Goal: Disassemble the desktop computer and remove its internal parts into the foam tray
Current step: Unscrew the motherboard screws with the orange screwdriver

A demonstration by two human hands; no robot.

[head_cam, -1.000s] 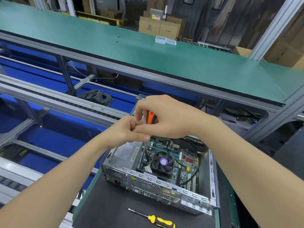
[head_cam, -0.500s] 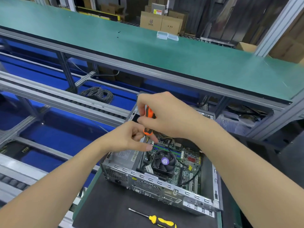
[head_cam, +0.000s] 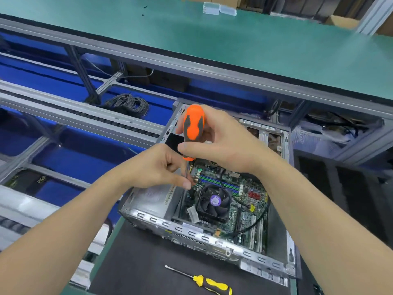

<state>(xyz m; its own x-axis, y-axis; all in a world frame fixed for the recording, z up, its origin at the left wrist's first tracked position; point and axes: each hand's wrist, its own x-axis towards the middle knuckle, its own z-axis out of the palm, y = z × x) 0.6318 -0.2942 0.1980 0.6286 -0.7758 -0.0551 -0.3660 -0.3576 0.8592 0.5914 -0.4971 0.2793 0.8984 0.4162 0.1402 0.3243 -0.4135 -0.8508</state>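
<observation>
An open desktop computer case (head_cam: 212,239) lies on a black mat, showing its motherboard (head_cam: 248,211), a black CPU fan (head_cam: 214,202) and a silver power supply (head_cam: 153,199). My right hand (head_cam: 225,143) grips the handle of an orange and grey screwdriver (head_cam: 192,128), which stands nearly upright above the case's left rear. My left hand (head_cam: 157,167) pinches the screwdriver's shaft just above the board, beside the power supply. The tip is hidden behind my fingers. A dark foam tray (head_cam: 348,188) sits to the right of the case.
A yellow and black screwdriver (head_cam: 204,283) lies on the black mat (head_cam: 131,269) in front of the case. A green shelf (head_cam: 234,43) runs across above, with clear plastic boxes (head_cam: 219,8) on it. Grey rails, blue bins and a coil of cable (head_cam: 129,104) are to the left.
My right hand has shifted its hold so the orange handle now shows above my fingers. My left hand has slid down the shaft toward the board. The view has tilted down.
</observation>
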